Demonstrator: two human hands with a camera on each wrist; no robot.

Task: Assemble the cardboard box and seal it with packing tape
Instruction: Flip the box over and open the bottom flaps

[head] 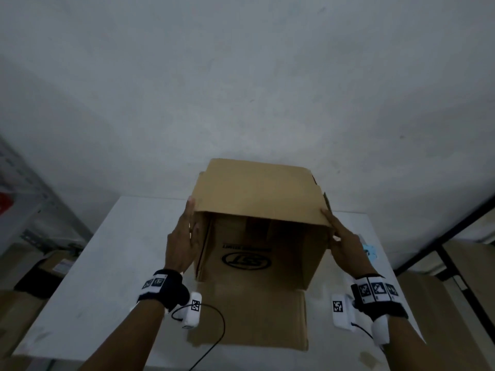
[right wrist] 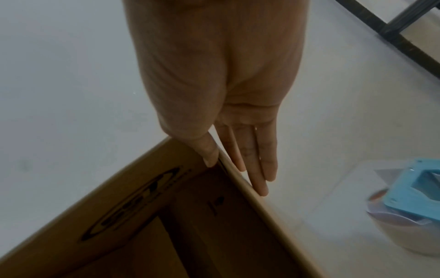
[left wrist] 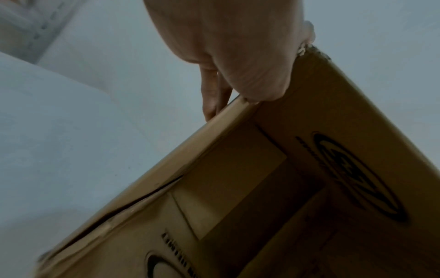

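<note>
Your left hand [head: 182, 236] and right hand [head: 345, 245] clamp the box [head: 257, 194] between them, thumbs [right wrist: 210, 152] inside its walls, fingers [right wrist: 264, 165] straight outside.

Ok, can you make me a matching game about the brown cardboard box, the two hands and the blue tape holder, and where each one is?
Things
1. brown cardboard box
2. blue tape dispenser
3. left hand
4. right hand

Places
A. on the white table, right of the box
B. on the box's right wall
C. in the middle, open end facing the person
D. on the box's left wall

Pairs: 1-C, 2-A, 3-D, 4-B
</note>
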